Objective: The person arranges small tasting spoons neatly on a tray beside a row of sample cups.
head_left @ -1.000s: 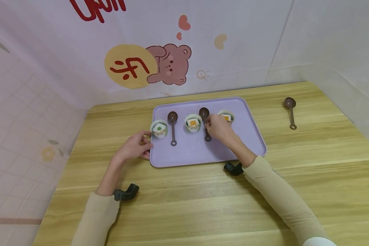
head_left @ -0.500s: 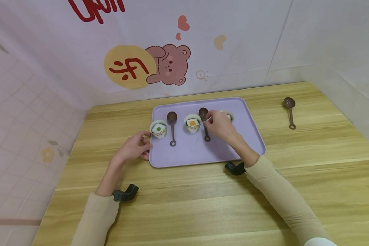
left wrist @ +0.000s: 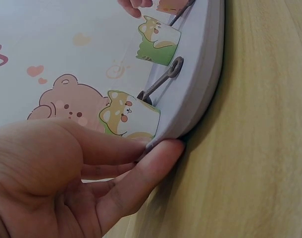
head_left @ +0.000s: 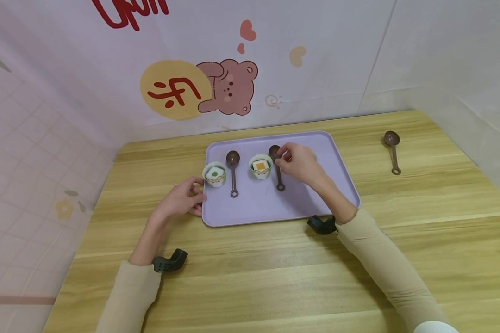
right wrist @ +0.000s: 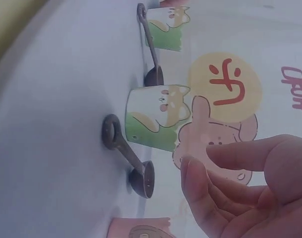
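Where the light wood-grain tabletop nears the wall, it carries a pale purple rectangular tray with a raised rim. The left hand has its grip on the tray's left edge, thumb and fingertips pinching the rim between them. The right hand hovers over the right half of the tray, its fingers loosely curved; this grip stands a little apart between thumb and forefinger and holds nothing. Two round green-and-white cups printed with a tan animal stand upright on the tray: one just beside the left hand, one at the middle. A round pink cup stands mostly hidden behind the right hand. Smallest are the dark brown round-bowled spoons with ring-ended handles: one between the green-and-white cups, one just below the right fingertips and apart from them, and one on the tabletop, well right of the tray.
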Demonstrator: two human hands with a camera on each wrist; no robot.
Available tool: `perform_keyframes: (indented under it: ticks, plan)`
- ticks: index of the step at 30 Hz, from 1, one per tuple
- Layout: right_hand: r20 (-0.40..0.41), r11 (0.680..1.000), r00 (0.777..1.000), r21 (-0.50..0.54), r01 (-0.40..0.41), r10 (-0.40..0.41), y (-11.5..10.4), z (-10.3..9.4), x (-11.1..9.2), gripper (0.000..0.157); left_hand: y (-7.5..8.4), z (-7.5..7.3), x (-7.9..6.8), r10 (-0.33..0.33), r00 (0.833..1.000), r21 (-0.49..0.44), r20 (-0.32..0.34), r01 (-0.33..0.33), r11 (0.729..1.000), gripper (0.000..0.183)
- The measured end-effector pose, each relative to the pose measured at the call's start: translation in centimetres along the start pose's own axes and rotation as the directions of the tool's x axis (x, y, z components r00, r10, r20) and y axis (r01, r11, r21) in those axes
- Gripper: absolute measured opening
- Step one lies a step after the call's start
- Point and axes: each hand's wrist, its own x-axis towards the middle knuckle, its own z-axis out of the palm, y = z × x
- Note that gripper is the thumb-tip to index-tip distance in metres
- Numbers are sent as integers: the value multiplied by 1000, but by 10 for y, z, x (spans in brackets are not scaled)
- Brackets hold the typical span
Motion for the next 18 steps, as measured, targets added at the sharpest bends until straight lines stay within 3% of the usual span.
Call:
perform_keyframes:
  ticks: [6, 18]
  plan:
    - [27, 998, 1000, 59, -3, 1, -2, -6, -1, 26, 0, 0, 0, -7, 1000, 7, -2, 7, 1000, 48]
    - [39, 996, 999, 80, 25, -28, 3, -18, -4, 28, -2, -1, 2, -7, 1000, -1, 8, 7, 1000, 48]
